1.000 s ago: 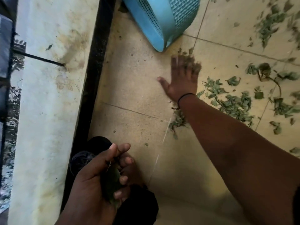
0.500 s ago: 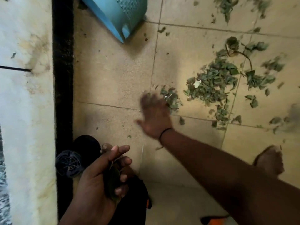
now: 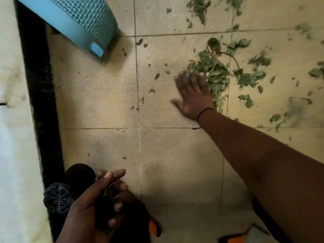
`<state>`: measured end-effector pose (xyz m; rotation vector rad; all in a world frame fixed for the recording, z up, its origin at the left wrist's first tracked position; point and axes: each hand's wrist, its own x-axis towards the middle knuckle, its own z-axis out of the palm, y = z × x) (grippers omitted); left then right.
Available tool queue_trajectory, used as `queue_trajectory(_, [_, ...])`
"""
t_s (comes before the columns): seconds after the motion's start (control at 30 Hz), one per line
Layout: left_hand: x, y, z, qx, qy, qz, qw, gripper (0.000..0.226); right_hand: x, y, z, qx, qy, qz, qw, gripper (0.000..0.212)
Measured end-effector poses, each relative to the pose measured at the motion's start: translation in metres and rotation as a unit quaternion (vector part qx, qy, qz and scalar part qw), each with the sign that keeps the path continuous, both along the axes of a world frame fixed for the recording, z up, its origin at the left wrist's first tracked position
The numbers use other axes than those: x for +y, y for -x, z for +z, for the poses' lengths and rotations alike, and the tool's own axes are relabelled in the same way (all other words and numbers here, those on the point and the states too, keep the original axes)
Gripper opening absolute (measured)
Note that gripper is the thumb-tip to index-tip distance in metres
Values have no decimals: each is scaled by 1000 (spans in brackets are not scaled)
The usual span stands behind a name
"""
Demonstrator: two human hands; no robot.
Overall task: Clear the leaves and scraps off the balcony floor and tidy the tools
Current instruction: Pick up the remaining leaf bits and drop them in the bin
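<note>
Beige floor tiles (image 3: 175, 163) spread below me, bounded along the left edge by a black strip and a pale low wall (image 3: 15, 155). At the far left corner lies a blue plastic basket (image 3: 82, 23), tipped on its side. My right hand (image 3: 192, 95) is flat with fingers straight, its blurred fingertips at the near edge of the heap of green leaves (image 3: 217, 74), with loose scraps scattered beyond toward the right edge. My left hand (image 3: 98, 204) curls round a bunch of leaves (image 3: 107, 195) at the near edge.

Green leaf scraps (image 3: 216, 76) scattered on tiles, thickest pile upper rt.
</note>
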<state>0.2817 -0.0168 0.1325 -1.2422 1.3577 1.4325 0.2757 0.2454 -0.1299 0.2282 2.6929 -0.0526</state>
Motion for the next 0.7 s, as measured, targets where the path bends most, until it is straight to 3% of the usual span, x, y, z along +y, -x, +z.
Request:
queue_trajectory(0.1, [3,-5,4,-3,5,-7,1000,72,30,-8,9,-18,-61,-75,995,85])
queue_trajectory(0.17, [5,-12,5,-14,18,-7,1000,54,18,-18,22,-7,-38,-66,997,86])
queue_trajectory(0.3, [9,-25,3,-30,27,-12,999,44,-66,-78,33,-11,110,111,988,78])
queue_trajectory(0.4, [11,-33,4,-45,21,-5,999,51,-88,-134,14,-86,128,281,947,82])
queue_trajectory(0.5, [7,-41,0,-44,9,8,999,89,-42,-139,2,-96,101,322,936,84])
queue_trajectory(0.57, [12,-47,-1,-50,-7,26,998,93,8,-124,2,-106,56,294,948,88])
queue_trajectory(0.7, [47,-61,-1,-78,11,19,997,65,109,-79,30,-78,-6,142,987,88])
